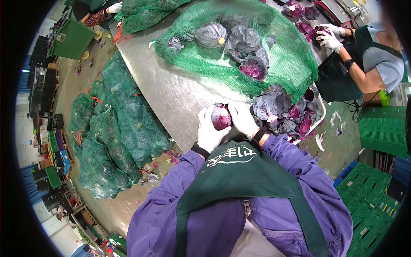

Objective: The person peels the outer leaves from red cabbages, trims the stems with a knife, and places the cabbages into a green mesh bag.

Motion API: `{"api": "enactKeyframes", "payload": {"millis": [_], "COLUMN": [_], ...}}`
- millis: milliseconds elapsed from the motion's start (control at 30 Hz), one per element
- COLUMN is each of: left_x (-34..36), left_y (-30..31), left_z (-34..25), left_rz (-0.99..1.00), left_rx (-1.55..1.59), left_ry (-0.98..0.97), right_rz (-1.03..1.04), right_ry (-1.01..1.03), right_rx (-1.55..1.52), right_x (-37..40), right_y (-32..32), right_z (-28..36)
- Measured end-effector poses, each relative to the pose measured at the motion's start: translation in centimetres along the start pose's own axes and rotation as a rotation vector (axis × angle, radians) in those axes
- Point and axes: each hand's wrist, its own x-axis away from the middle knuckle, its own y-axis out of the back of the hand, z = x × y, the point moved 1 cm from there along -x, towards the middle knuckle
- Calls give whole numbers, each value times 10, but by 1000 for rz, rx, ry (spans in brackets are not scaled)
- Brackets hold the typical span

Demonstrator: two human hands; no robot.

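A red cabbage [221,117] is between my two white-gloved hands at the near edge of the metal table [147,77]. My left hand [209,132] curls round its left side. On the other side, my right hand [243,121] presses its fingers against the cabbage. Purple and pale patches show on its top. Beyond my hands, a green mesh sack [188,64] lies spread on the table with several dark red cabbages [211,34] in it. Loose outer cabbage leaves [274,105] are heaped close to my right hand.
Full green mesh sacks [128,124] stand on the floor at the left. Across the table's right side, a co-worker's gloved hands [329,37] hold another red cabbage. Green crates [364,184] stack at lower right. A green bin [72,39] stands upper left; leaf scraps litter the floor.
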Motion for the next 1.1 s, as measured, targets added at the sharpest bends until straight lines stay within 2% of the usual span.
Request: {"api": "enactKeyframes", "payload": {"millis": [133,200,267,333,367,400,467,600,633,667,733,767,800,867,900,933,967,1000,1033,1067,1100], "left_x": [0,9,13,18,20,17,17,14,13,13,14,14,14,12,11,10,8,6,10,10,7], "left_y": [0,3,-1,4,2,2,5,1,-2,-5,-12,-10,-11,-16,-12,-16,-22,-17,-11,-12,-13], "left_z": [9,7,25,32,39,41,29,36,39,42,47,42,38,27,16,23,38,33,28,28,31], "left_rz": [3,35,-11,6,-2,-31,-114,-149,-183,-183,-172,-167,-163,-251,-241,-243,-240,-231,-144,-170,-136], "left_rx": [34,14,94,184,344,457,877,817,797,798,808,662,662,383,351,352,464,574,840,935,938], "left_ry": [-133,-201,-221,-121,-18,184,386,388,365,362,344,307,308,309,409,405,407,405,408,413,402], "right_rz": [-8,201,172,-145,-141,-154,58,186,41,39,27,39,48,27,31,34,-152,26,-48,-121,-188], "right_ry": [77,-780,-697,-32,-3,133,-23,-131,26,28,-35,-82,-127,-187,-190,-191,-66,-265,-313,-347,-284], "right_rx": [143,-555,-475,-164,-103,131,-86,-25,-45,-44,42,-88,-217,-123,-110,-99,230,64,26,-5,-90], "right_x": [-11,-13,-10,1,9,13,19,10,11,12,16,12,8,11,6,3,4,-5,3,3,6], "right_y": [3,24,31,3,5,3,5,10,-4,-2,0,-1,-3,0,-2,-2,-2,21,17,23,26], "right_z": [-19,-2,15,-7,4,13,28,33,16,16,15,11,9,6,7,8,9,11,-16,-19,-20]}}
